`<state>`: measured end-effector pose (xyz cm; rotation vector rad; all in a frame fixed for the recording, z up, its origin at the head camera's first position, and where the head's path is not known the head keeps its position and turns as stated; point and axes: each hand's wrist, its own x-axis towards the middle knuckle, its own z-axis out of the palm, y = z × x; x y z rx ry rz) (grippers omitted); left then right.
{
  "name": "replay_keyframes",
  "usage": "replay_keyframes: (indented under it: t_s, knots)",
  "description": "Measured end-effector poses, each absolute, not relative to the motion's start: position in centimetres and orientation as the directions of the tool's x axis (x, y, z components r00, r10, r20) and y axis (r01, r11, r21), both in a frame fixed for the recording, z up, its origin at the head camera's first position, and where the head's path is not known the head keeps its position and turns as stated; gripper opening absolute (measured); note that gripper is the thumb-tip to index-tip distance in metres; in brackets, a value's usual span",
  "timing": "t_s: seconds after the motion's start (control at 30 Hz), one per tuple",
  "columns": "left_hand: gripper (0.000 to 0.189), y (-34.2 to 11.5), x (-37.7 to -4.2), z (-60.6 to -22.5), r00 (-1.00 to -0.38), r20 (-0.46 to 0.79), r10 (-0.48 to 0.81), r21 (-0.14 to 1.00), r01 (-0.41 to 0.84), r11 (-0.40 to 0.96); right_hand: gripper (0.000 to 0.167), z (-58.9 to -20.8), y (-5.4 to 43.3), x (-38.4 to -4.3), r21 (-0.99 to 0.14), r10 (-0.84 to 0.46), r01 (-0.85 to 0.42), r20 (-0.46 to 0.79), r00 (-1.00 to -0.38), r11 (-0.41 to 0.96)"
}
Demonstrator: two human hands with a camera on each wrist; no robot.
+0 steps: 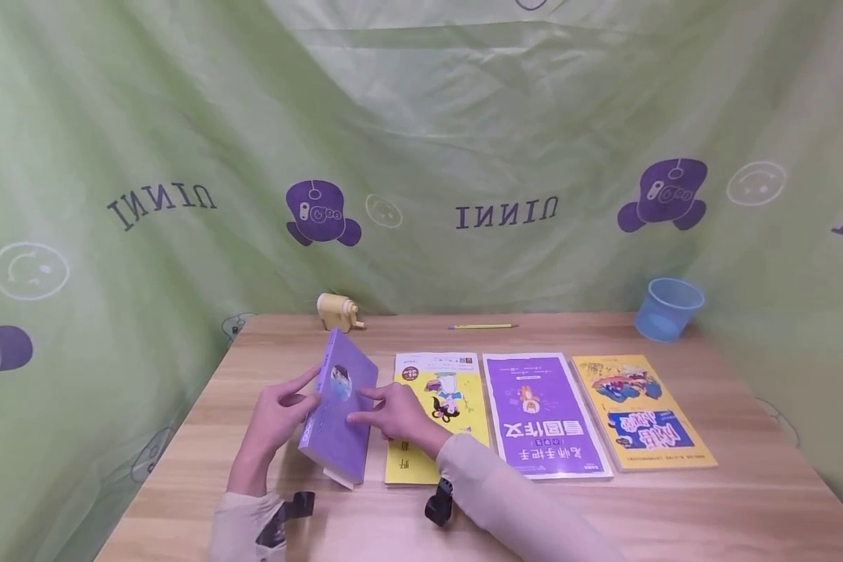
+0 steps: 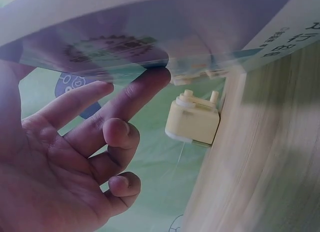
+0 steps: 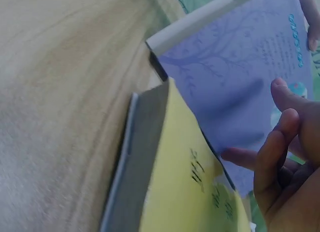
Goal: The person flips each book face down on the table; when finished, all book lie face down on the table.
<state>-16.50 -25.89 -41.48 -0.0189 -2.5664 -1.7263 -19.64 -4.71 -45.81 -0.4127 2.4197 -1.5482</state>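
A thick purple book [image 1: 344, 406] with a small round picture stands tilted at the left of the table, its spine toward my left hand. My left hand [image 1: 279, 414] holds it at the spine side; in the left wrist view, fingers [image 2: 145, 90] touch the far cover while the thumb is hidden behind the book. My right hand [image 1: 396, 412] reaches over the yellow book [image 1: 432, 460] with extended fingers at the purple book's front cover. From the right wrist, the purple book [image 3: 225, 77] shows a branch pattern, with its lower edge close beside the yellow book [image 3: 185, 172].
Right of the yellow book lie a purple-and-white workbook [image 1: 548, 414] and an orange-yellow book [image 1: 642, 410]. Along the back are a pale yellow crank-handled device [image 1: 337, 312], a pencil [image 1: 483, 326] and a blue cup [image 1: 667, 311]. A green printed curtain [image 1: 421, 156] hangs behind.
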Motion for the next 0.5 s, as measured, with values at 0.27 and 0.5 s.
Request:
replay_keyframes:
  t_s: [0.27, 0.5]
  knots:
    - [0.048, -26.22, -16.15, -41.77, -0.998, 0.061, -0.025, 0.935, 0.048, 0.352, 0.064, -46.23, -5.37, -18.86, -0.848, -0.401, -0.248, 0.047, -0.915, 0.467]
    - [0.048, -26.22, -16.68, -42.03, -0.998, 0.047, -0.038, 0.938, 0.031, 0.345, 0.061, -46.19, -5.00, -18.72, -0.716, -0.426, -0.399, 0.157, -0.891, 0.572]
